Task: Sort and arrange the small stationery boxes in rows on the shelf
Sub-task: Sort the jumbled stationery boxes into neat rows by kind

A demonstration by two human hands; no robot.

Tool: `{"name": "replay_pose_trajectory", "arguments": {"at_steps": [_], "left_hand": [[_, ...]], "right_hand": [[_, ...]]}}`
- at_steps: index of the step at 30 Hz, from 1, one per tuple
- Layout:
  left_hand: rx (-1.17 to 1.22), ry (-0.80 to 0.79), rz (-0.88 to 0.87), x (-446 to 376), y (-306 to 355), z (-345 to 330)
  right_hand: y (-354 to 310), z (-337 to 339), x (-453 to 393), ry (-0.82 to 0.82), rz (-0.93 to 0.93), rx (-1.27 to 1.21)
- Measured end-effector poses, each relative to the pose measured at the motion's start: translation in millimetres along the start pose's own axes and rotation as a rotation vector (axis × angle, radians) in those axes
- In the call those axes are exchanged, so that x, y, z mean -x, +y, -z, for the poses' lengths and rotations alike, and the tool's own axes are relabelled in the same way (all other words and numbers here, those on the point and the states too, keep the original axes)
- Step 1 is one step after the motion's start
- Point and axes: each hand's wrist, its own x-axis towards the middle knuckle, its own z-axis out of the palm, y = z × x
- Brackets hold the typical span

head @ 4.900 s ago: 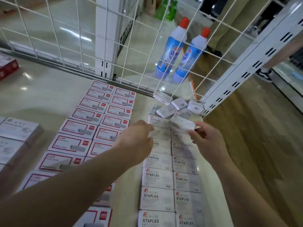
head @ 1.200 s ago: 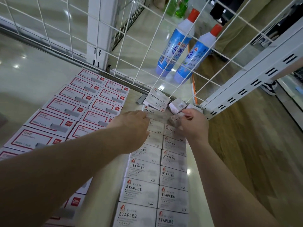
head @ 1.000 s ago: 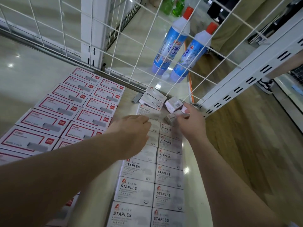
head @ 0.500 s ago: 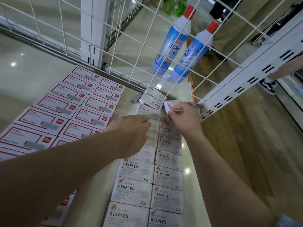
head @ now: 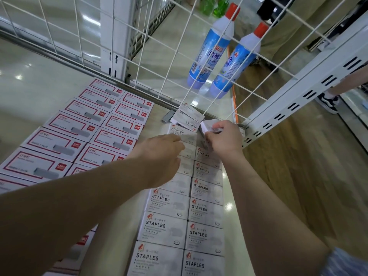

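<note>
Two rows of white STAPLES boxes run down the shelf toward me. To their left lie two rows of red-bordered staple boxes. My right hand pinches a small white box at the far end of the right row, near the back corner. My left hand rests knuckles-up on the far end of the left row, fingertips touching a box there. A loose white box lies tilted against the wire back.
A white wire grid closes the shelf's back, and a slotted white upright bounds the right. Two blue bottles with red caps stand on the floor behind the grid. A small grey staple strip lies by the grid.
My right hand has moved from the loose pile down to the far end of the right row with a small box. The left hand has barely shifted.
</note>
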Motion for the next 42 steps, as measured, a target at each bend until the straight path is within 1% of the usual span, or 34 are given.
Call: {"name": "replay_pose_trajectory", "arguments": {"at_steps": [3,5,11,15,18,21,23,26,30,37,42], "left_hand": [[0.02,0.003,-0.003,1.4,3.3,0.8],[0.023,0.005,-0.005,3.3,3.6,1.4],[0.04,0.005,0.005,10.1,2.7,2.3],[0.075,0.008,0.025,12.5,2.9,4.2],[0.076,-0.002,0.028,16.7,4.0,8.3],[0.044,0.019,0.041,23.2,3.7,14.8],[0.033,0.048,0.069,29.2,2.7,19.0],[0.006,0.069,0.109,40.1,-0.5,23.5],[0.003,0.078,0.085,57.5,-7.9,28.5],[0.02,0.102,-0.032,84.9,-15.8,41.2],[0.052,0.151,-0.082,96.8,-20.8,43.4]], "right_hand": [[0.1,-3.1,0.7,0.001,0.031,0.04],[0.4,-4.8,0.2,0.013,0.018,0.034],[4.4,-6.9,5.4,0.087,-0.061,-0.152],[4.0,-1.6,17.8,0.14,-0.008,-0.221],[0.2,9.6,29.0,0.144,0.04,-0.281],[-3.1,21.1,44.9,0.098,0.066,-0.333],[-4.2,26.2,58.3,0.053,0.096,-0.323],[-2.4,30.4,80.9,-0.06,0.143,-0.301],[-1.1,31.2,111.6,-0.179,0.142,-0.339],[-22.0,31.8,149.9,-0.249,0.143,-0.504],[-42.4,34.8,159.1,-0.275,0.153,-0.531]]}}
